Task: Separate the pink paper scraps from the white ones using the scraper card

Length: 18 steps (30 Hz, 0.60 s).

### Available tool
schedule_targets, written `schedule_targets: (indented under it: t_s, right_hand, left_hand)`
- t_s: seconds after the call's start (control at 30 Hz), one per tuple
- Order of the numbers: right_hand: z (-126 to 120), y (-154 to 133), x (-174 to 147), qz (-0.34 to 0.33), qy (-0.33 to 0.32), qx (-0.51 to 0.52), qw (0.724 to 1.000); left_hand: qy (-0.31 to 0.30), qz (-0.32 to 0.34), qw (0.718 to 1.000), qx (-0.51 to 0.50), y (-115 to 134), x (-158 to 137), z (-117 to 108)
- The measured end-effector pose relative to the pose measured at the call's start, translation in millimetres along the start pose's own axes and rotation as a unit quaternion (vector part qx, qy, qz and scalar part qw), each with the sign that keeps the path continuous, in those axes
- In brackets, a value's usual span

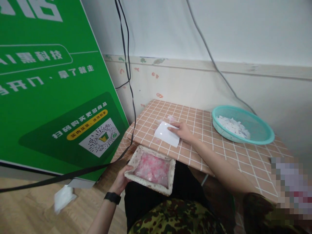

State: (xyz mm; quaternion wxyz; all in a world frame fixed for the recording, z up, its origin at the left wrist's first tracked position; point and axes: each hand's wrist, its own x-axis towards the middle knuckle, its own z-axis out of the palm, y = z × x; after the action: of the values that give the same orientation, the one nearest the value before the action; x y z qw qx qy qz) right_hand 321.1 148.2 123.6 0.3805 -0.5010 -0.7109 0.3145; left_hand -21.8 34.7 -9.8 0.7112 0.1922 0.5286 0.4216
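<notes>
My left hand (122, 179) grips the left rim of a square, off-white, stained tray (172, 180) just below the table edge, above my lap. Pink and whitish crumbly or wet material (152, 169) covers the tray's bottom; I cannot tell what it is. On the table, my right hand (183, 131) is closed on the right side of a glossy white card (167, 134), thumb on top. The card lies close to the tabletop near its front edge. Small pale pink scraps (171, 118) lie behind and beside it.
A turquoise mesh basket (268, 138) with many white paper-like strips (234, 126) stands at the table's right. Brown checked cloth (195, 117) covers the table. Black cables (130, 84) hang at the left, before a green cabinet (73, 97). A white bag-like thing (63, 198) lies on the floor.
</notes>
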Motion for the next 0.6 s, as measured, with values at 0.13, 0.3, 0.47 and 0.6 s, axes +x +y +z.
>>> schedule_targets:
  t_s: [0.13, 0.3, 0.47, 0.6]
  right_hand:
    - [-3, -2, 2, -0.006, -0.030, 0.001, 1.000]
    - [1, -6, 0, -0.001, -0.025, 0.026, 0.999]
    - [7, -21, -8, 0.013, -0.148, 0.053, 0.988]
    - [-21, -15, -5, 0.000, -0.150, 0.031, 0.988]
  left_hand:
    - [0.005, -0.003, 1.000, -0.011, 3, 0, -1]
    - [0.010, -0.005, 1.000, -0.018, 3, -1, -1]
    - [0.005, -0.008, 1.000, -0.017, -1, -1, -2]
    - [0.011, -0.009, 1.000, -0.011, -3, -1, -2]
